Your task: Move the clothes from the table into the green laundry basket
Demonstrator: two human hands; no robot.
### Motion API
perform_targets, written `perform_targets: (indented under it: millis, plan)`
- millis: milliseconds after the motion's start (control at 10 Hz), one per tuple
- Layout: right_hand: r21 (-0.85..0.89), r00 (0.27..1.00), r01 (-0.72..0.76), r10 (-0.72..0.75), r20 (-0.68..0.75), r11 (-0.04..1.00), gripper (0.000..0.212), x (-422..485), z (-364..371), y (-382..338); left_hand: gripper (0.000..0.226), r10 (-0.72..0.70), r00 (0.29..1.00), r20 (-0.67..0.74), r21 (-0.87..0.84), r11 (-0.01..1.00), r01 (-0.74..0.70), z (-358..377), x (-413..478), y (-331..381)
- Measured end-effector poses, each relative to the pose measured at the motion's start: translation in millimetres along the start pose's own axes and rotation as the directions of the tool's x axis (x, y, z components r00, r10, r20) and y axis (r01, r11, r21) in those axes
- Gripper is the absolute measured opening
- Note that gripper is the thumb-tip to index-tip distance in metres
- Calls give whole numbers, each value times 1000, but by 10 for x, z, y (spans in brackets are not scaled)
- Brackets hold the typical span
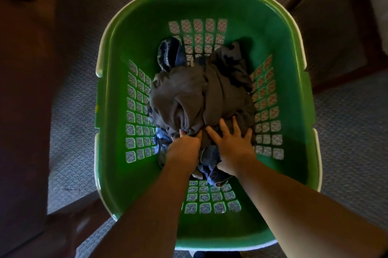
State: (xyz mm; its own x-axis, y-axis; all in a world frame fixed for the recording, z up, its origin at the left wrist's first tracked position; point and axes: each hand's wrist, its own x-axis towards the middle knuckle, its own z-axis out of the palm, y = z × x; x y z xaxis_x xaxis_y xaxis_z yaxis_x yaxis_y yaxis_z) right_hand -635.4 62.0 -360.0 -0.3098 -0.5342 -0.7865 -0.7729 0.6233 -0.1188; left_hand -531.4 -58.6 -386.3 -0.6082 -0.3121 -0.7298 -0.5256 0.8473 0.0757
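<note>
Two bare forearms, nearest the lens, reach forward and down into the green laundry basket (134, 33), which stands on patterned grey-blue carpet (346, 131). Left hand (185, 142): the grip is curled closed, pinching a gathered fold of the grey garment (189, 93) at its near edge; the fingertips are buried in the cloth. Right hand (233, 142): the grip is spread, fingers (223, 126) splayed and lying flat on the same grey garment, just beside the left hand. Clothes fill the basket floor in one crumpled heap: the grey garment lies uppermost and covers most of the pile; blue denim fabric (212, 165) shows beneath it at the near side, between and under the two wrists; a dark blue item with a ribbed band (168, 54) rises at the far left of the heap, against the far perforated wall. Basket walls are solid green above and pierced by grids of rounded openings below, with a pale rim (100, 64) running around the top. Dark wooden furniture (23, 89) borders the left of the view, and dark wooden legs (357, 16) stand at the upper right.
</note>
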Motion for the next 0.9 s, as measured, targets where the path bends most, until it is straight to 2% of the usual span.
perform_targets:
  millis: [300,400,500,600,700,800,900]
  plan:
    - [-4,995,67,-66,75,998,121,-117,-150,144,102,24,999,48,-11,1000,-23,-246,-156,-14]
    - [-26,994,108,-108,27,994,120,-314,-191,205,111,49,994,98,16,999,-50,-469,-318,17]
    - [8,994,106,-106,16,994,112,-559,-302,165,107,32,998,57,16,999,-33,-629,-546,43]
    - [82,993,117,-118,3,990,108,-789,-432,113,81,3,999,-32,-40,999,-4,-778,-796,99]
    - [151,984,149,-132,-121,977,99,-1061,-586,97,66,-45,987,-156,-206,979,12,-994,-1079,161]
    - [268,952,166,-84,-294,949,84,-1390,-783,62,59,-57,956,-286,-364,930,-53,-1218,-1377,211]
    - [333,912,201,-52,-407,921,83,-1779,-1035,-103,55,-112,892,-439,-458,881,-115,-1518,-1726,298]
